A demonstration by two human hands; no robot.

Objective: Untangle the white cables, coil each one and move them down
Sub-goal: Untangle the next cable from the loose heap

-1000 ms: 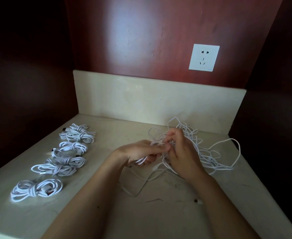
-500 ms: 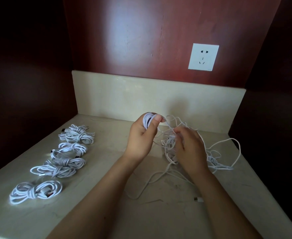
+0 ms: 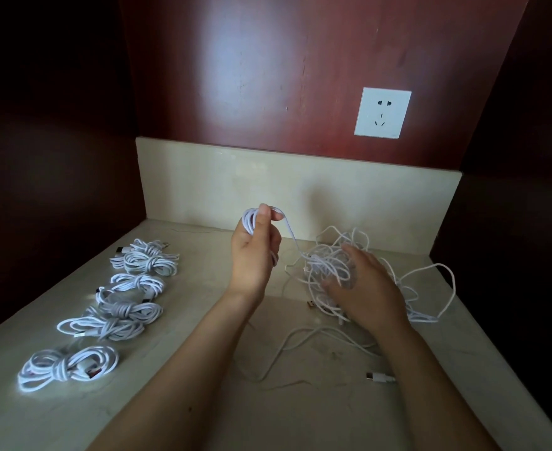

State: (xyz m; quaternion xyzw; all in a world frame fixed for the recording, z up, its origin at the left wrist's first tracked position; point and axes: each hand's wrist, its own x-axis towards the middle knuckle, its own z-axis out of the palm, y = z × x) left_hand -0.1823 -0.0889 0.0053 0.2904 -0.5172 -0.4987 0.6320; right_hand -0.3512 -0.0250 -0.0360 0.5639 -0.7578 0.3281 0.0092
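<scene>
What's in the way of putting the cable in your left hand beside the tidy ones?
The cable held in the left hand runs into the tangled pile under the right hand. Nothing lies on the counter between it and the coiled bundles.

Five coiled cables (image 3: pixel 69 364); one tangle (image 3: pixel 331 265) — one socket (image 3: pixel 382 113).

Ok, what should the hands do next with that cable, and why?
Probably wind one more loop onto the left hand. It grips a partly made coil, and a strand runs from it into the tangle that the right hand rests on.
</scene>
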